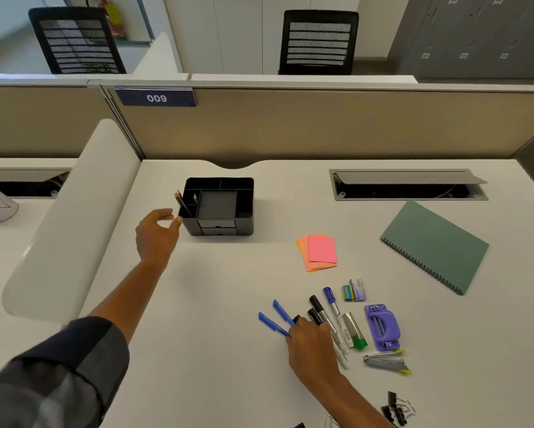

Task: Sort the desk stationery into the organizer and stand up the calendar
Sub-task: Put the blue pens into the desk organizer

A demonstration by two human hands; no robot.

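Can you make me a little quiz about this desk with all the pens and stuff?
1. True or false: the pencils already stand in the black organizer.
2. What colour is the top sticky note? A pink, B blue, C white.
3. Which of the hands reaches the blue pens?

Key:
1. True.
2. A.
3. The right hand; the left hand is by the organizer.

A white desk [228, 273] carries a black organizer [225, 208] near its far edge. Sticky notes [318, 253] lie mid-desk, a green spiral notebook [435, 245] toward the right edge. Pens [278, 319] and markers [321, 310] lie toward the near edge.
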